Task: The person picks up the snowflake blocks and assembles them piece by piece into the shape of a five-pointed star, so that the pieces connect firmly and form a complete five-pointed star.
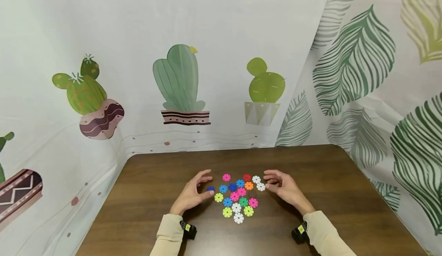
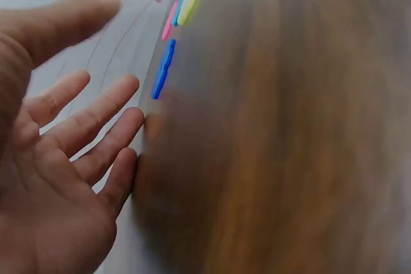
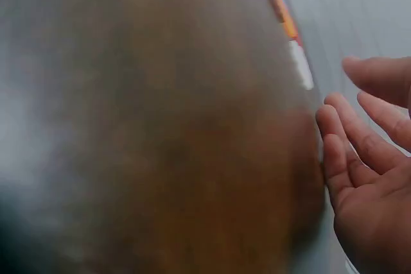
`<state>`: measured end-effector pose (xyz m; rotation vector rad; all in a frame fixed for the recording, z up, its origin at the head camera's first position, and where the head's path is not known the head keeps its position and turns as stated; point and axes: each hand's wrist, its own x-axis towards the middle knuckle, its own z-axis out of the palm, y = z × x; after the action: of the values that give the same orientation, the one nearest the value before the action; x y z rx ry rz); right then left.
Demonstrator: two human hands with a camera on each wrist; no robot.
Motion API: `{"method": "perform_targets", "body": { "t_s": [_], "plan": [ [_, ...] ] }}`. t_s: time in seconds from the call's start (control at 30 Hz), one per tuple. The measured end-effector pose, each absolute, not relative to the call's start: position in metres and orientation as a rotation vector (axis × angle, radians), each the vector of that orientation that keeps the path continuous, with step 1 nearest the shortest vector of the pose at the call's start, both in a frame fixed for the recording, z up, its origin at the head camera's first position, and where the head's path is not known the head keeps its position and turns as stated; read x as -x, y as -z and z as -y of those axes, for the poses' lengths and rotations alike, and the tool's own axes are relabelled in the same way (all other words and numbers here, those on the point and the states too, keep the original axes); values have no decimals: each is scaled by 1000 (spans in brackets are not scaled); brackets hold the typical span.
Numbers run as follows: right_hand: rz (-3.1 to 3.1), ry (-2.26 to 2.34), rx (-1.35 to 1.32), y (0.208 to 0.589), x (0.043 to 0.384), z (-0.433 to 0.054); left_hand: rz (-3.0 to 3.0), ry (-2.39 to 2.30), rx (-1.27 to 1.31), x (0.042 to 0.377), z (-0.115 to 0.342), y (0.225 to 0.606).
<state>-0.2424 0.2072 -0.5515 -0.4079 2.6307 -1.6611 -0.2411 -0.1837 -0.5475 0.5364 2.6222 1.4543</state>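
Several flat, notched plastic discs lie loosely clustered on the brown table, among them a green disc [image 1: 243, 202], an orange disc [image 1: 249, 185] and a red disc [image 1: 246, 177]. To the left of the cluster my left hand [image 1: 194, 193] has its fingers spread and holds nothing. Its thumb partly covers a dark blue disc [image 1: 210, 189], which the left wrist view shows lying flat beyond the fingers. On the other side, my right hand [image 1: 284, 187] is relaxed, with nothing in it. Its fingertips are nearest two white discs [image 1: 256, 179]; whether they touch is unclear.
The wooden table [image 1: 148, 210] reaches back to a light cloth wall [image 1: 221, 56] printed with cacti and leaves. A black wrist camera [image 1: 188, 230] sits on the left wrist, another camera [image 1: 299, 233] on the right.
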Motion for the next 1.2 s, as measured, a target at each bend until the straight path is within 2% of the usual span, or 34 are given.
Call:
{"method": "perform_targets", "body": {
  "t_s": [0.43,1.2],
  "plan": [
    [-2787,1520,338,568,238,-196,-2699,-1405,-564,240,178,558],
    [-2819,1442,352,562,242,-189,-2789,-1373,-569,241,173,555]
  ]
}}
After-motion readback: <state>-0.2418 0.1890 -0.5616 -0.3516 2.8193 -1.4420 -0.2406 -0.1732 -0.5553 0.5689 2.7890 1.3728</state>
